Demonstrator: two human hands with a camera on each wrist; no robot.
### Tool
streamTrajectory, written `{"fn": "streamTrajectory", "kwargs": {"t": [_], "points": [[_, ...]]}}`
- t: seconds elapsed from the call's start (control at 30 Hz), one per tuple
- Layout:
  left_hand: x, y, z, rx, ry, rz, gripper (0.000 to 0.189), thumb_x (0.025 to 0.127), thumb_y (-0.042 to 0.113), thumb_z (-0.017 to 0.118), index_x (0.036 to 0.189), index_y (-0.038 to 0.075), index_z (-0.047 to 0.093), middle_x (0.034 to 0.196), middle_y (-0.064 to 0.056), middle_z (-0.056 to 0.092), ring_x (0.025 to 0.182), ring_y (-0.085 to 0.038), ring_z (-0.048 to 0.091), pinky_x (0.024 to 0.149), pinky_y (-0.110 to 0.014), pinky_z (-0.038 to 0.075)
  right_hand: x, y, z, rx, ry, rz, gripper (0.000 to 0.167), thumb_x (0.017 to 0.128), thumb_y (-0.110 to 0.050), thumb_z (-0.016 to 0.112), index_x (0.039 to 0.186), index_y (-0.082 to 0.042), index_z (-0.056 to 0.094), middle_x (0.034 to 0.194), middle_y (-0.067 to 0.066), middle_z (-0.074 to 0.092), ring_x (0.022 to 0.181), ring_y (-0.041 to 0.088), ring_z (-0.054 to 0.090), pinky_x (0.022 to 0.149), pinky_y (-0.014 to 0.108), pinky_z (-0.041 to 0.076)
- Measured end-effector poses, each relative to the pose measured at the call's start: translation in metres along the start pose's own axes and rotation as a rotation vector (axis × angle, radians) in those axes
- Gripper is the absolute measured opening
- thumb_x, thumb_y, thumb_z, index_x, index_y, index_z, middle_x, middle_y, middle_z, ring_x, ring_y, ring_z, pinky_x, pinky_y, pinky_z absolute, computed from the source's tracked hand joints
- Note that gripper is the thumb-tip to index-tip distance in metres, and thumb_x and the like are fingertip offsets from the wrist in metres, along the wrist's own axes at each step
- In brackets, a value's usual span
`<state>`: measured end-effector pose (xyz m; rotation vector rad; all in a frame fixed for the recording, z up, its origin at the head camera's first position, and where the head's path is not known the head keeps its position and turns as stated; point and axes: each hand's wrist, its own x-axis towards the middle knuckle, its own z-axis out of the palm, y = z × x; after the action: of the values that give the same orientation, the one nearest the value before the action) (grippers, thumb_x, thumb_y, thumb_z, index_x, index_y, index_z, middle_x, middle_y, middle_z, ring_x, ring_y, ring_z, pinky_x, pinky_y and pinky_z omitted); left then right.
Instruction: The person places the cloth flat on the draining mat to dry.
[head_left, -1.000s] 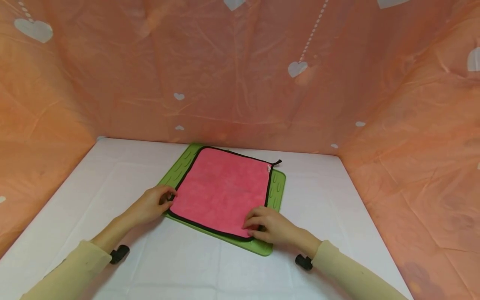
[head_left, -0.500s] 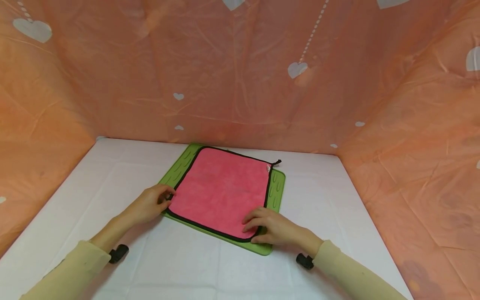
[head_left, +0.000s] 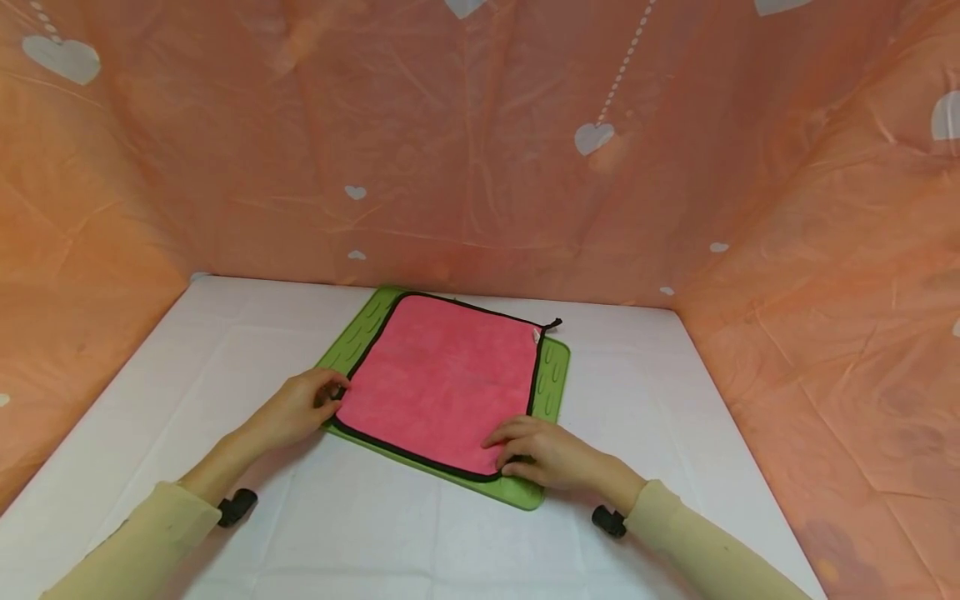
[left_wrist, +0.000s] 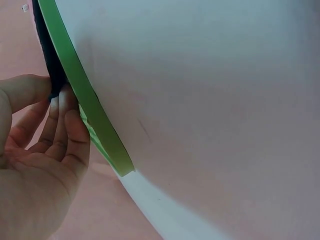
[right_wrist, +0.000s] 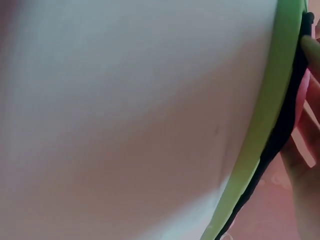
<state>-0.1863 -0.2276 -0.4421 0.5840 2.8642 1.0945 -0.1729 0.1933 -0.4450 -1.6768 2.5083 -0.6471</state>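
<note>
A pink cloth (head_left: 450, 375) with a black edging and a small loop at its far right corner lies flat over a green mat (head_left: 552, 379). My left hand (head_left: 300, 406) pinches the cloth's near left edge; in the left wrist view the thumb and curled fingers (left_wrist: 60, 125) meet at the black edging. At the near right corner, my right hand (head_left: 547, 450) holds the cloth's edge, the thumb at the edging and the other fingertips spread on the pink surface. The right wrist view shows the thumb on the black edging (right_wrist: 285, 130), above the mat's green rim.
A white cloth (head_left: 360, 533) covers the table. Orange sheeting with pale hearts (head_left: 480, 167) hangs behind and along both sides. The green mat shows in strips left, right and in front of the pink cloth. Black wrist cameras (head_left: 237, 507) sit below both wrists.
My right thumb moved off the cloth's edge and came back to it, and the near right corner shifted slightly left. The left hand stays nearly still.
</note>
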Motion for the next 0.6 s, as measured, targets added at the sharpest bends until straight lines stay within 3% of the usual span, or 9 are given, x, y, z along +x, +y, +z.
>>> {"fn": "streamTrajectory", "kwargs": {"t": [0.27,0.6], "points": [[-0.001,0.0,-0.001,-0.004,0.012,-0.006,0.025,0.092,-0.006,0.07,0.117,-0.004,0.067,0.101,-0.011,0.066,0.088,-0.02,0.062,0.073,-0.031,0.053,-0.002,-0.009,0.003,0.06,0.016,0.067,0.005,0.1,-0.014,0.071,0.101,-0.013,0.076,0.129,0.003,0.071,0.125,0.02,0.063,0.105,0.036,0.051],[-0.006,-0.003,-0.005,0.004,0.01,-0.016,0.025,0.091,-0.008,0.069,0.116,-0.005,0.067,0.105,-0.015,0.066,0.091,-0.023,0.063,0.075,-0.036,0.055,-0.001,-0.017,0.008,0.086,0.016,0.02,0.008,0.101,-0.016,0.07,0.105,-0.013,0.076,0.133,0.002,0.069,0.127,0.019,0.062,0.106,0.036,0.05]]}}
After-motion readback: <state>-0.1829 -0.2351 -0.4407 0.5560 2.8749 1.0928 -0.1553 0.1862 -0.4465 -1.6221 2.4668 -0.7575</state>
